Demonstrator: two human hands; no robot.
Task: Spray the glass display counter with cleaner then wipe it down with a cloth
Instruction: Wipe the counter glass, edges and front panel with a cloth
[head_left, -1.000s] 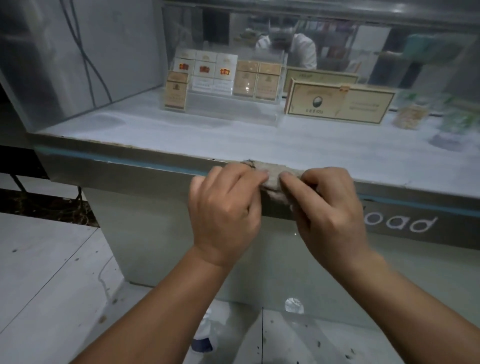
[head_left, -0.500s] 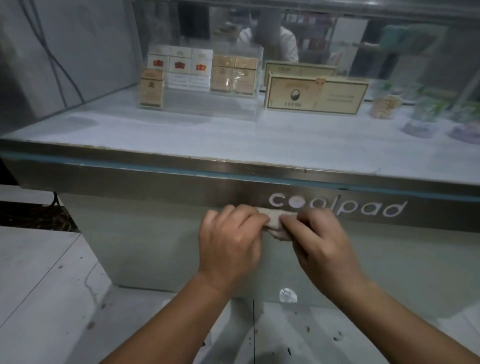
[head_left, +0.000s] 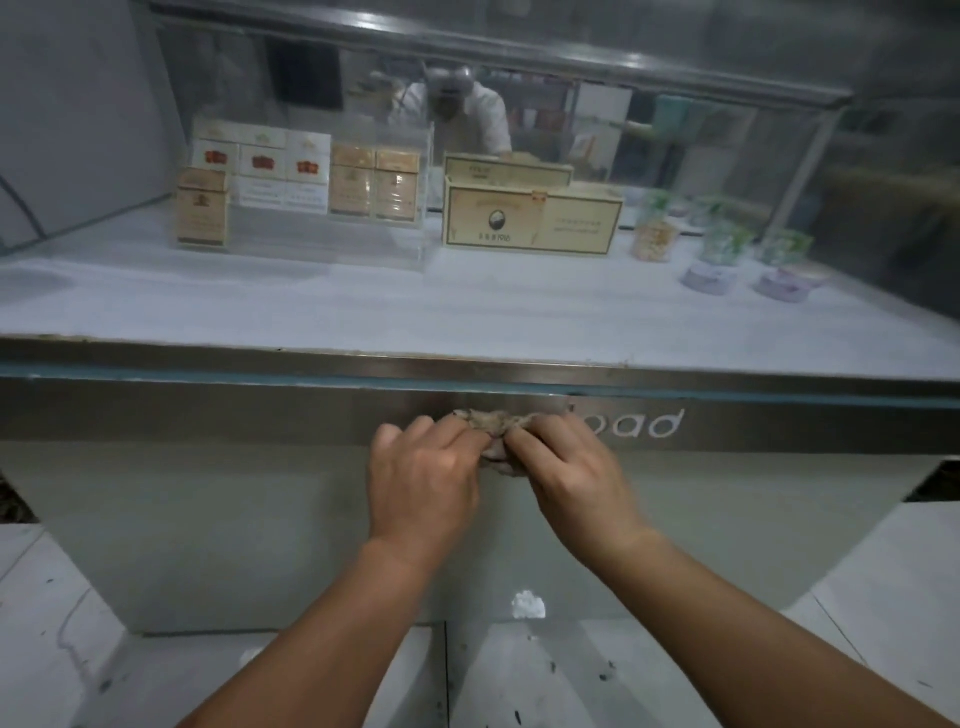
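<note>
Both hands have shifted since half a second back: then they pressed the cloth just under the metal band at the front of the counter, left of the white lettering, and now they have come up and to the right, so the cloth (head_left: 493, 427) lies on the band itself and hides the first letters of the logo (head_left: 641, 425). A second back it was higher, on the band's top edge.

The left hand (head_left: 423, 480) and the right hand (head_left: 569, 480) sit side by side, fingers (head_left: 457, 441) curled down and closed on the crumpled, brownish cloth between them, pushing it flat against the steel band (head_left: 234, 410). Only a small bunch of cloth shows past the knuckles.

As for progress, my judgement is that the wiping stage is under way and the spraying is behind it, since no spray bottle shows anywhere in view. The front band looks like the part in hand now. The glass top (head_left: 363, 317) over the cigarette packs (head_left: 260, 171) and the carton (head_left: 532, 221) has a hazy, streaked look, but I cannot tell whether that is cleaner waiting to be wiped, dust, or the shelf lining under the glass. The pale lower panel (head_left: 208, 519) near the floor (head_left: 47, 623) shows no sign either way. Much surface seems left.
</note>
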